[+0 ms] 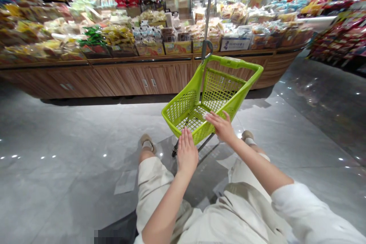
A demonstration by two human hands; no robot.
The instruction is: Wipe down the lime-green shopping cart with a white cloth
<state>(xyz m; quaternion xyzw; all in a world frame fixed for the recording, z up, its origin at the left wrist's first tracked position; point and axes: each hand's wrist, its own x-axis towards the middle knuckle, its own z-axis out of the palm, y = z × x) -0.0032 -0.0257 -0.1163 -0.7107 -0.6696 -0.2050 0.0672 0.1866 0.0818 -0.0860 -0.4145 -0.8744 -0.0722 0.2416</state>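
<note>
Reaching for green basket (183,108): your L hand (187,153) grip released, flat by near rim; R hand (222,126) grip released, touching rim. Hold both sides evenly.

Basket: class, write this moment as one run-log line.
left hand: open, at basket wall | right hand: open, over near rim | basket: green, empty | behind: snack counter

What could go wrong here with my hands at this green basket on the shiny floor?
The green basket looks tilted, and the left hand and right hand are open at its near rim, not gripping, so it might tip or roll away across the glossy floor. Its tall handle could then swing into the snack display.
</note>
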